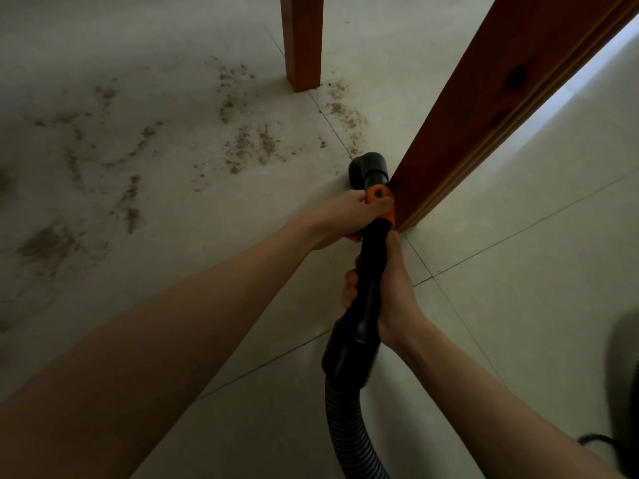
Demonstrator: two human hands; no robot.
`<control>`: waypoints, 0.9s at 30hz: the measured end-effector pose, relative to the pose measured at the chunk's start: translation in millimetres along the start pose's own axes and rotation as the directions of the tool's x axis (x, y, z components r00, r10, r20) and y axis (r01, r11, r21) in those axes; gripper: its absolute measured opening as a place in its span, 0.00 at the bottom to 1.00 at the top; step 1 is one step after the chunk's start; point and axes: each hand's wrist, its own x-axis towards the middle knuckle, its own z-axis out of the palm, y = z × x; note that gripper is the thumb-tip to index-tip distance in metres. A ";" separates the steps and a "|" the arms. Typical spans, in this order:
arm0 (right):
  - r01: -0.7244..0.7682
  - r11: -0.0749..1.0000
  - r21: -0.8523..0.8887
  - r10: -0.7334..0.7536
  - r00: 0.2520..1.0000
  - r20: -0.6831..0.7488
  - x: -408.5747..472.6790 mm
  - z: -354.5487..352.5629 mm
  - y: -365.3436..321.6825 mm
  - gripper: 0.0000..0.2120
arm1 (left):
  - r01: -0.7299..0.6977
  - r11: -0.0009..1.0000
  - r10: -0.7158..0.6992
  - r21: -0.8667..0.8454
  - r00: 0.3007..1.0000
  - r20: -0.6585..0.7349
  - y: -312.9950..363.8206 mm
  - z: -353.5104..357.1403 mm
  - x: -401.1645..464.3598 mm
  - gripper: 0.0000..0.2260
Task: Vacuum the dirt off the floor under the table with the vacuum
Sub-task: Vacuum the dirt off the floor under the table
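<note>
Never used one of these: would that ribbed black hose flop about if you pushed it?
Probably bendy: the hose curves below the rigid handle that both hands grip. Its ribs suggest it flexes without kinking. It likely drags behind rather than rolling.

Beside the reddish-brown wooden table leg (484, 108), the black plastic vacuum wand (371, 271) looked smooth and glossy, its hose (349, 430) ribbed. Around the leg, pale floor tiles (518, 305) showed a dull sheen under gritty dirt (242, 146).

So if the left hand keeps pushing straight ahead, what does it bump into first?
Probably the near table leg. The left hand grips the vacuum's orange collar right beside it, pointing up and slightly right. The nozzle leads the way. Depth is unclear, so it might just slip past on the left.
</note>
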 end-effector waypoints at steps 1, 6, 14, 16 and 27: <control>-0.005 1.000 0.012 0.005 1.000 0.014 -0.2 -0.8 -2.0 0.27 | -0.009 1.000 0.009 0.007 1.000 0.005 0.3 0.7 -0.1 0.18; 0.011 1.000 0.027 -0.013 0.996 0.087 2.1 0.0 -7.2 0.28 | -0.054 0.998 0.054 0.009 0.998 -0.022 1.3 0.8 2.5 0.16; -0.024 0.966 -0.256 0.044 0.997 0.071 13.3 7.4 -6.6 0.29 | 0.023 0.995 -0.037 -0.095 0.989 -0.146 -13.8 -17.9 3.2 0.16; -0.021 0.936 -0.351 0.030 0.999 0.022 12.7 9.8 -2.7 0.29 | 0.050 0.991 -0.068 -0.121 0.987 -0.147 -20.2 -21.5 2.2 0.15; 0.032 0.730 -0.683 -0.101 0.993 -0.061 14.6 22.5 -4.3 0.28 | 0.107 0.965 -0.165 -0.241 0.958 -0.235 -29.5 -30.6 1.9 0.13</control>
